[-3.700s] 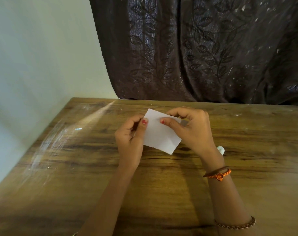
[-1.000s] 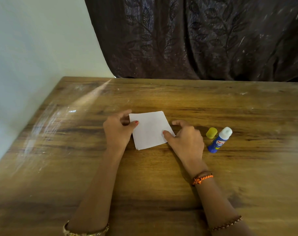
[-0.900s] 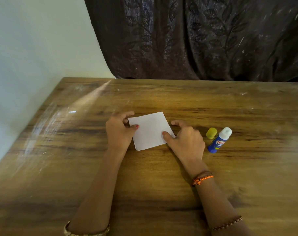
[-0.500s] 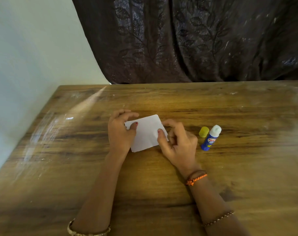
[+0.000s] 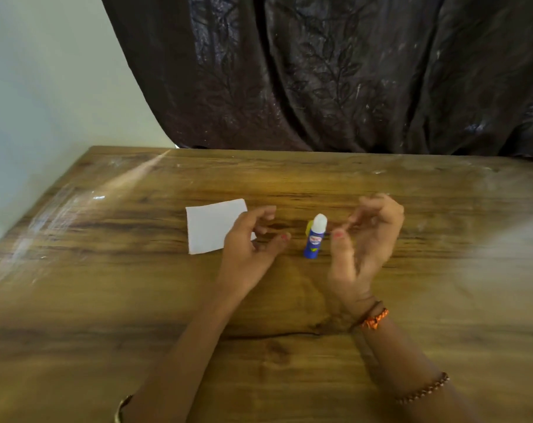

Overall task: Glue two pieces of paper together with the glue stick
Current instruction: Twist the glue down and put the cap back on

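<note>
A white square of paper (image 5: 212, 225) lies flat on the wooden table (image 5: 137, 300), left of centre. A blue glue stick (image 5: 314, 239) with its white glue end showing lies between my hands, and its yellow cap (image 5: 308, 227) peeks out just behind it. My left hand (image 5: 250, 239) hovers with loosely curled fingers over the paper's right edge, holding nothing. My right hand (image 5: 364, 239) is raised to the right of the glue stick, palm turned inward, fingers relaxed and blurred, holding nothing.
A dark patterned curtain (image 5: 335, 74) hangs behind the table's far edge. A pale wall (image 5: 39, 87) runs along the left side. Bare wood lies in front of my forearms and to the right.
Both hands let go of the paper, which now lies flat on the table to the left. They have shifted right, to either side of the glue stick. The camera view has turned.
</note>
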